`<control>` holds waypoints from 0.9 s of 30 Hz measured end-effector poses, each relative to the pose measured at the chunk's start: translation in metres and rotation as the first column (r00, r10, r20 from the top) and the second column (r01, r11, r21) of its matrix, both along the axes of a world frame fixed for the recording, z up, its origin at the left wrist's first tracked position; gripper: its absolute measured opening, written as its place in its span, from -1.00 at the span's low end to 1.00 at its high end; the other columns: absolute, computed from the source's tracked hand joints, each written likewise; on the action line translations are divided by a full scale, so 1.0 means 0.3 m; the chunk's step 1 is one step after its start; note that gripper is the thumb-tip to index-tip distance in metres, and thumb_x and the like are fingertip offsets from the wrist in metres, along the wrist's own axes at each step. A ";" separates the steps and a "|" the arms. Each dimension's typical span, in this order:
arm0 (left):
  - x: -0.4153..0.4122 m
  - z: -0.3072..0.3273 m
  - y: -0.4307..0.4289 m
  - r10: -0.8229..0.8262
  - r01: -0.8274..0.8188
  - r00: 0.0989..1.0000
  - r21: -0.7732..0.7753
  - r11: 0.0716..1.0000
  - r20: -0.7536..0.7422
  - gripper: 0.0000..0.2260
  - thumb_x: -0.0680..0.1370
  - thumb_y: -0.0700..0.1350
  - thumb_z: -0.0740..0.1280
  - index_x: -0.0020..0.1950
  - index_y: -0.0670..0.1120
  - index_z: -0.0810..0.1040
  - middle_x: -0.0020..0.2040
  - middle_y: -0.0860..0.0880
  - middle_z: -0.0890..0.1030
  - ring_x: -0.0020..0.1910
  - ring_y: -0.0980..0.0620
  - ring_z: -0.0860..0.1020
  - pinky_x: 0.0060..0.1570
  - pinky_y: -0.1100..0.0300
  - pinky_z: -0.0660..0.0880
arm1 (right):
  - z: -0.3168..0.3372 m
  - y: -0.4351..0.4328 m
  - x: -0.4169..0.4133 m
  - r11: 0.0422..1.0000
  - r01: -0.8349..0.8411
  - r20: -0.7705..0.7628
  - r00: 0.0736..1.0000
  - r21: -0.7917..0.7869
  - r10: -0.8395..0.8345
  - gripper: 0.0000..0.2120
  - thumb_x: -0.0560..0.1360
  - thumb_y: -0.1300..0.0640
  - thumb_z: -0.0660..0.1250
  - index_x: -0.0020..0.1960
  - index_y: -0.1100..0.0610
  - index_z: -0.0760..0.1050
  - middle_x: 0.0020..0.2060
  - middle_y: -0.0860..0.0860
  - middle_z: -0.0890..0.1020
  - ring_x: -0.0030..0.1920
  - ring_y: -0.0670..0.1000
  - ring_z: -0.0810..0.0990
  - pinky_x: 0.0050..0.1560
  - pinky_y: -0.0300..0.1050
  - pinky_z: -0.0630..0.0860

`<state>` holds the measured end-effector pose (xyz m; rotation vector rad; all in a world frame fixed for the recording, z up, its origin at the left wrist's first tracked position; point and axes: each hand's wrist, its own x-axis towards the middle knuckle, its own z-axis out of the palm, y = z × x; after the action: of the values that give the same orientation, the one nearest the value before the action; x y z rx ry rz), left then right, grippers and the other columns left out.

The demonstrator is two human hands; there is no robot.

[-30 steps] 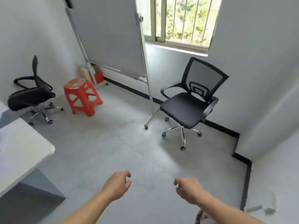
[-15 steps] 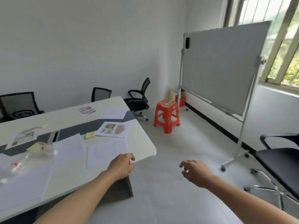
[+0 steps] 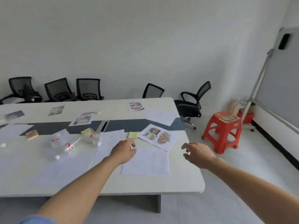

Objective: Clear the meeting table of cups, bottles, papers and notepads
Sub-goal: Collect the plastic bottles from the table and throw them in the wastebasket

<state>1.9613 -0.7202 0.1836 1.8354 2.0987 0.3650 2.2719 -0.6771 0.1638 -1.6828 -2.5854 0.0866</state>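
The white meeting table (image 3: 178,183) carries scattered papers. A plain white sheet (image 3: 148,164) lies near its right end, a printed colour sheet (image 3: 157,136) beyond it, and a yellow sticky pad (image 3: 133,135) beside that. Several clear plastic bottles (image 3: 68,144) with red labels lie on their sides at the left. My left hand (image 3: 124,151) hovers over the plain sheet with fingers loosely curled, holding nothing. My right hand (image 3: 198,153) hangs over the table's right edge, fingers spread and empty.
More printed sheets (image 3: 135,106) lie along the far side. Black mesh chairs (image 3: 88,89) line the back wall. A red plastic stool (image 3: 222,129) stands on the floor to the right, with a whiteboard (image 3: 278,88) behind it.
The view has swung left from the floor and chair to the table. Both hands have come forward over the table's right end, still empty.
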 end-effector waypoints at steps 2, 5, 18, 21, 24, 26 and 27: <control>-0.040 0.003 0.062 0.065 -0.065 0.998 0.009 0.998 0.015 -0.77 0.57 -0.02 0.27 0.20 -0.02 0.55 0.08 -0.06 0.62 0.01 -0.07 0.57 0.02 0.11 0.54 | 0.010 0.133 -0.053 0.999 -0.045 0.001 0.999 -0.006 0.045 -0.64 0.58 -0.03 0.22 0.35 -0.01 0.43 0.19 -0.03 0.61 0.17 0.08 0.59 0.07 -0.07 0.50; -0.122 -0.006 0.114 0.161 -0.161 0.987 0.011 0.987 0.021 -0.78 0.58 -0.03 0.27 0.20 -0.03 0.54 0.09 -0.07 0.60 0.02 -0.08 0.57 0.01 0.12 0.54 | 0.017 0.315 -0.170 0.993 -0.116 0.012 0.993 0.004 0.116 -0.64 0.56 -0.04 0.22 0.33 0.03 0.43 0.19 0.02 0.61 0.16 0.13 0.58 0.06 -0.04 0.52; -0.800 -0.212 0.183 0.506 -0.497 0.861 -0.137 0.857 0.044 -0.72 0.60 0.00 0.28 0.27 -0.06 0.50 0.19 -0.10 0.58 0.12 -0.07 0.57 0.11 0.16 0.52 | -0.126 0.638 -0.947 0.913 -0.389 0.031 0.918 -0.126 0.396 -0.57 0.58 -0.05 0.20 0.44 -0.04 0.33 0.28 -0.04 0.56 0.25 0.09 0.54 0.15 -0.06 0.47; -1.016 -0.313 0.250 0.513 -0.498 0.856 -0.178 0.849 0.054 -0.73 0.58 0.02 0.29 0.25 -0.03 0.51 0.16 -0.09 0.58 0.08 -0.06 0.58 0.10 0.12 0.54 | -0.211 0.722 -1.181 0.906 -0.392 0.020 0.916 -0.161 0.400 -0.56 0.58 -0.04 0.20 0.44 -0.03 0.31 0.28 -0.03 0.56 0.24 0.08 0.54 0.15 -0.07 0.49; -1.234 -0.394 0.316 0.512 -0.487 0.856 -0.221 0.845 0.070 -0.73 0.56 0.01 0.30 0.24 -0.02 0.51 0.12 -0.08 0.58 0.07 -0.06 0.57 0.08 0.12 0.53 | -0.310 0.784 -1.421 0.905 -0.347 0.032 0.930 -0.247 0.365 -0.56 0.59 -0.04 0.21 0.45 -0.02 0.29 0.27 -0.01 0.57 0.22 0.09 0.55 0.14 -0.06 0.51; -1.393 -0.445 0.354 0.515 -0.484 0.854 -0.255 0.838 0.071 -0.73 0.56 -0.01 0.30 0.24 -0.03 0.51 0.13 -0.07 0.60 0.09 -0.05 0.57 0.11 0.11 0.53 | -0.362 0.821 -1.594 0.893 -0.325 0.054 0.932 -0.311 0.358 -0.54 0.59 -0.05 0.22 0.46 -0.01 0.26 0.28 0.01 0.56 0.23 0.09 0.54 0.16 -0.06 0.49; -1.433 -0.455 0.361 0.517 -0.485 0.854 -0.260 0.835 0.065 -0.72 0.56 -0.02 0.31 0.24 -0.04 0.50 0.14 -0.06 0.60 0.10 -0.05 0.57 0.12 0.12 0.52 | -0.369 0.824 -1.643 0.890 -0.320 0.051 0.934 -0.324 0.355 -0.53 0.59 -0.05 0.22 0.47 -0.01 0.25 0.27 0.01 0.57 0.23 0.09 0.55 0.16 -0.06 0.49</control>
<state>1.5313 -0.6119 0.0469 1.0748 2.3888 0.3301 1.7791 -0.4300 0.0531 -1.3167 -3.0587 0.4528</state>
